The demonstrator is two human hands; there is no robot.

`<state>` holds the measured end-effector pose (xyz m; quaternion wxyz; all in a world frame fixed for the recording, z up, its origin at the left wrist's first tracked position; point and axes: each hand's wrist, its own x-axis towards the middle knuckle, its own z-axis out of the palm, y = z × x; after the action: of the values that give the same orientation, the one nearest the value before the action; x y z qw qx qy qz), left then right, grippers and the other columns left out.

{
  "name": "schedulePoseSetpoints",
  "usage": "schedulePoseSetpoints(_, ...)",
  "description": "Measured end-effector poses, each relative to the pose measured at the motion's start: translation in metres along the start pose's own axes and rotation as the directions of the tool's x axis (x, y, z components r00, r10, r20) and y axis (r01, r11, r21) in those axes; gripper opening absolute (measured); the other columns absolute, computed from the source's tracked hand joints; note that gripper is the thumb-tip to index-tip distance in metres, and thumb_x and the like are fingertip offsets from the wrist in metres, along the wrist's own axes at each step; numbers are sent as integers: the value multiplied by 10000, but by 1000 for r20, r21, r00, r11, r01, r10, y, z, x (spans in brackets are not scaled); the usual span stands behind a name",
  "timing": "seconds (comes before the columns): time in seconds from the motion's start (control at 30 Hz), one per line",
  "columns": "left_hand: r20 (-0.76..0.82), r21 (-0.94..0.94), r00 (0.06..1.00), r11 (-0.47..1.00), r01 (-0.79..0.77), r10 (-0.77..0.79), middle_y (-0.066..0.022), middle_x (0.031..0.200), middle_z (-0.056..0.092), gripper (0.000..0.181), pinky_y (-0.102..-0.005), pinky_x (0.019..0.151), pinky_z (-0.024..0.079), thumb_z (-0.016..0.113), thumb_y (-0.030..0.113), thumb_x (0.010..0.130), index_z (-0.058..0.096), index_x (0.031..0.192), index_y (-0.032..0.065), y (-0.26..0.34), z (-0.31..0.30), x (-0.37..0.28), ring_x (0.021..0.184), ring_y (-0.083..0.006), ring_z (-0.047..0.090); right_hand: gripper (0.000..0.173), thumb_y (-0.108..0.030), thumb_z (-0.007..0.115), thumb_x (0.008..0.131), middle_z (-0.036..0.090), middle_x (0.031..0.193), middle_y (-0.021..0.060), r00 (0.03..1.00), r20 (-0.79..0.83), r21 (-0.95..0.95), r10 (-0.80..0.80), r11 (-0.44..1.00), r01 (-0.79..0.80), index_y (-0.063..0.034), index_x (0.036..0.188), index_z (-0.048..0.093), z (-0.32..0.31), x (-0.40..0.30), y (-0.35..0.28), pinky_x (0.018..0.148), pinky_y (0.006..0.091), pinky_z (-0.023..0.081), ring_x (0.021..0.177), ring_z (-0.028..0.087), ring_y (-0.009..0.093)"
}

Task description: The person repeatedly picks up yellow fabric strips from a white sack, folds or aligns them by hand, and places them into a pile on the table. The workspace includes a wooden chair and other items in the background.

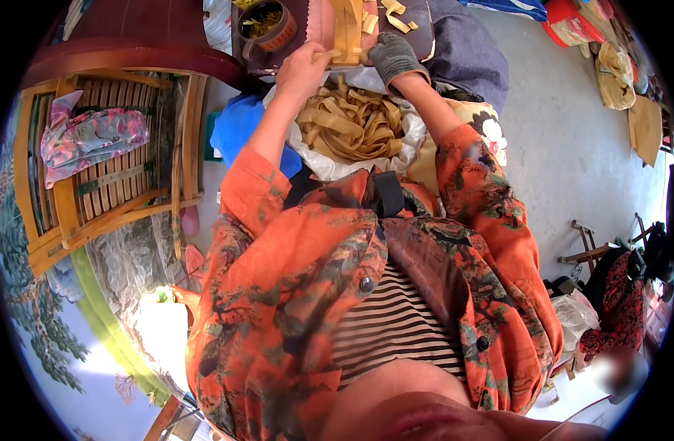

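Note:
My bare left hand (301,71) pinches a thin pale strip (328,54) at the left side of an upright wooden block (347,33). On the block's other side is my right hand (396,58), in a grey knit glove, its fingers closed around a short pale end. Whether both ends belong to one strip is hidden by the block. Under the block lies a pink cloth (319,25) on a dark tabletop. Below my hands, a white plastic sack (326,165) holds a heap of flat tan strips (350,121).
Left of the block stands a brown mug (268,27) with leaves in it. Short curled strips (395,14) lie at the right. A blue plastic bag (240,129) flanks the sack. Further left is a slatted wooden chair (110,182); a small wooden stool (588,248) stands far right.

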<state>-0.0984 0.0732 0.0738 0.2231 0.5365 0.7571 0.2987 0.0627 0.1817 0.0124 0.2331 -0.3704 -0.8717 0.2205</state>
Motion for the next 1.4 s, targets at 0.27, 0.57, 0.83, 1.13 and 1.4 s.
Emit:
schedulePoseSetpoints(0.27, 299, -725, 923, 571, 385, -243, 3, 675, 456, 312, -237, 565, 436, 541, 353, 863, 475, 833, 49, -3, -2, -53, 568, -81, 451, 310, -99, 596, 808, 581, 941, 87, 821, 542, 839, 180, -173, -516, 3, 1072, 468, -40, -32, -41, 735, 274, 506, 888, 595, 213)
schedulePoseSetpoints(0.57, 270, -722, 963, 657, 218, -22, -46, 944, 584, 429, -258, 771, 441, 437, 414, 904, 570, 1010, 20, 5, 6, -65, 847, -135, 552, 320, -176, 671, 750, 570, 821, 37, 852, 470, 782, 229, 340, -523, -16, 1000, 553, -33, -47, -63, 626, 253, 475, 723, 578, 156)
schedulePoseSetpoints(0.83, 248, -796, 967, 582, 166, 64, -12, 941, 578, 240, -219, 687, 457, 505, 231, 900, 496, 1067, 59, 13, 17, -67, 791, -78, 554, 272, -288, 635, 754, 594, 724, 69, 896, 383, 771, 227, 455, -445, -42, 866, 612, -32, -49, -74, 621, 316, 453, 685, 579, 231)
schedulePoseSetpoints(1.13, 79, -24, 951, 954, -299, 300, -138, 918, 575, 206, -345, 662, 447, 605, 92, 785, 490, 951, 54, 13, 6, -79, 808, -317, 574, 289, -328, 506, 811, 581, 827, 182, 932, 298, 169, -206, 972, 161, -63, 905, 569, -35, -58, -70, 744, 392, 422, 796, 550, 341)
schedulePoseSetpoints(1.4, 64, 204, 900, 877, -435, 432, -99, 924, 584, 180, -379, 689, 464, 567, 66, 779, 515, 951, 81, -11, 8, -80, 848, -322, 573, 332, -325, 387, 845, 577, 816, 211, 798, 583, 195, -153, 980, 46, -37, 868, 550, -39, -61, -88, 716, 421, 418, 783, 540, 383)
